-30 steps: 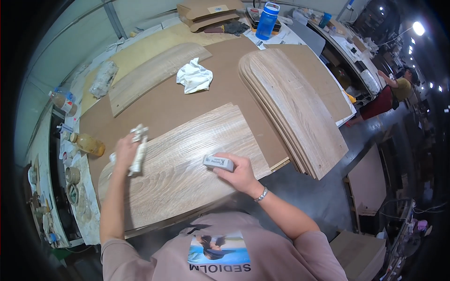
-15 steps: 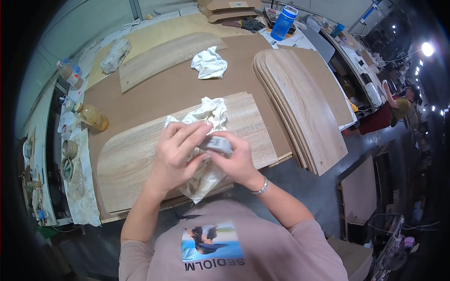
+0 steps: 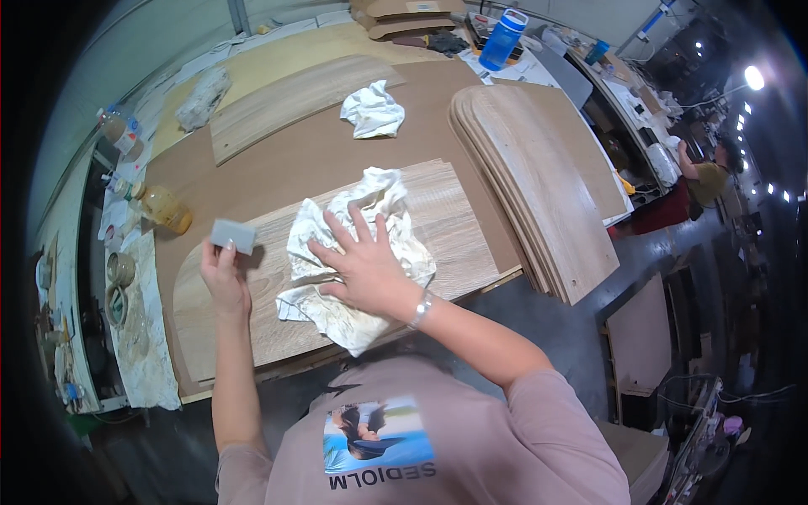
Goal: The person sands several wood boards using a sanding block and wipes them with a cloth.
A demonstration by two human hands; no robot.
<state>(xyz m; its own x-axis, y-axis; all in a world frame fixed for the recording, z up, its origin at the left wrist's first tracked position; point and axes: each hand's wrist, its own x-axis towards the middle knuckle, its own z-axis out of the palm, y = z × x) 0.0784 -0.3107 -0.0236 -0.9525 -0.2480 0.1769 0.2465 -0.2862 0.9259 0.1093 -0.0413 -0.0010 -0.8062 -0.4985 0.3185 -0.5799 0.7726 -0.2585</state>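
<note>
My left hand (image 3: 225, 282) pinches a small grey rectangular block (image 3: 234, 236) by its near edge, held above the left part of a wood-grain board (image 3: 210, 324). With fingers spread, my right hand (image 3: 370, 273) rests on a crumpled, stained white cloth (image 3: 391, 198). That cloth spreads over the middle of the board. The board has a rounded left end and lies at the near side of the table.
To the right is a stack of rounded wood-grain boards (image 3: 534, 181). Farther back lie another white cloth (image 3: 373, 111) and a long board (image 3: 295, 97). A jar of yellowish liquid (image 3: 166, 208) stands left; a blue bottle (image 3: 503, 40) stands far right. A person (image 3: 694, 185) is at the right-hand bench.
My hands have moved apart. The left has carried the grey block leftward, away from the right. My right hand has let go of the block and come down flat on the cloth, now more spread out.
</note>
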